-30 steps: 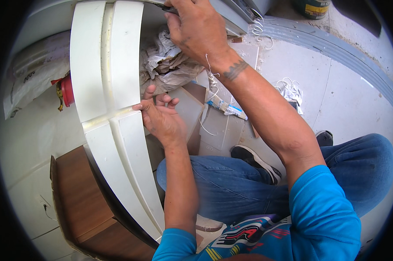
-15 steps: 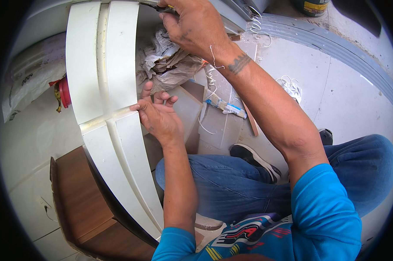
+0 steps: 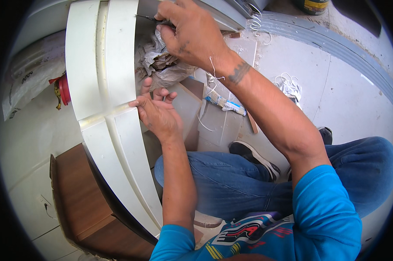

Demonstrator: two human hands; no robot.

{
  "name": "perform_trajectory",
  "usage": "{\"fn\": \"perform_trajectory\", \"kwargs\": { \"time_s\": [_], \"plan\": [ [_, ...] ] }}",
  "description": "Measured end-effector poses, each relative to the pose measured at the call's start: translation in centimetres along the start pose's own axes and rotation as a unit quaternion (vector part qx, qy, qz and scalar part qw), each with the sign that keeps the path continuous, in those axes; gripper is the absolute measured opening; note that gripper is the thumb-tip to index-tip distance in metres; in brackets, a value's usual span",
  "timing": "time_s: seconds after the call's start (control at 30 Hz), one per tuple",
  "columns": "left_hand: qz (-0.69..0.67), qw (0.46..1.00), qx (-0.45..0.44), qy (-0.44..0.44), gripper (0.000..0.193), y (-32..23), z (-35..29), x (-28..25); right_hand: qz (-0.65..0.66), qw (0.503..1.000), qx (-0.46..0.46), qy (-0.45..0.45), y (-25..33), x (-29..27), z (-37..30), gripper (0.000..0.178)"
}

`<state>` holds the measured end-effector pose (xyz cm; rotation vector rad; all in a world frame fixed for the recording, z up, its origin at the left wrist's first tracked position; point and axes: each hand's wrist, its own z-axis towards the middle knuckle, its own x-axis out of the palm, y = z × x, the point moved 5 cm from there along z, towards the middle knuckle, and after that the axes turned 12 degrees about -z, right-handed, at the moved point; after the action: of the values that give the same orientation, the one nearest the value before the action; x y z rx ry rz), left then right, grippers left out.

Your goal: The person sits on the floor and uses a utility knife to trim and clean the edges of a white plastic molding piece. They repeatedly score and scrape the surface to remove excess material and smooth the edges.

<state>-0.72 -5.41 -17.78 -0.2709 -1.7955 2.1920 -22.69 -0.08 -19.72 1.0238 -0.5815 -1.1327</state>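
Note:
A long white panel (image 3: 120, 56) with grooves runs from the top of the view down to my lap. A cream-coloured filling lies in its long groove and in the cross joint (image 3: 92, 122). My left hand (image 3: 159, 108) is palm up at the panel's right edge, its thumb touching the end of that joint and its fingers apart, loosely bent. Farther off, my right hand (image 3: 194, 35) grips a thin-bladed dark tool (image 3: 168, 24), its narrow tip pointing left at the panel's edge. My fingers cover most of its handle.
Brown wooden boards (image 3: 81, 191) sit under the panel at the left. Crumpled paper and plastic (image 3: 161, 65) lie beyond my left hand. A blue-and-white tube (image 3: 224, 104), white string (image 3: 288, 87) and a red container (image 3: 64, 90) rest on the floor. A grey sliding track (image 3: 327, 43) curves behind.
My right hand has shifted slightly left and down with the tool, whose thin tip now shows beside the panel edge. My left hand stays almost where it was.

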Motion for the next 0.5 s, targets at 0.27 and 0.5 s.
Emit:
{"fn": "perform_trajectory", "kwargs": {
  "time_s": [0.27,0.5],
  "plan": [
    [-0.023,1.0,-0.011,-0.002,0.075,-0.2,-0.2,0.1,0.01,0.999,0.027,-0.044,-0.4,-0.9,-0.2,0.019],
    [-0.012,1.0,-0.009,-0.009,0.087,-0.3,-0.2,-0.2,0.029,0.998,-0.007,-0.059,-0.6,-1.0,1.6,0.012]
  ]
}}
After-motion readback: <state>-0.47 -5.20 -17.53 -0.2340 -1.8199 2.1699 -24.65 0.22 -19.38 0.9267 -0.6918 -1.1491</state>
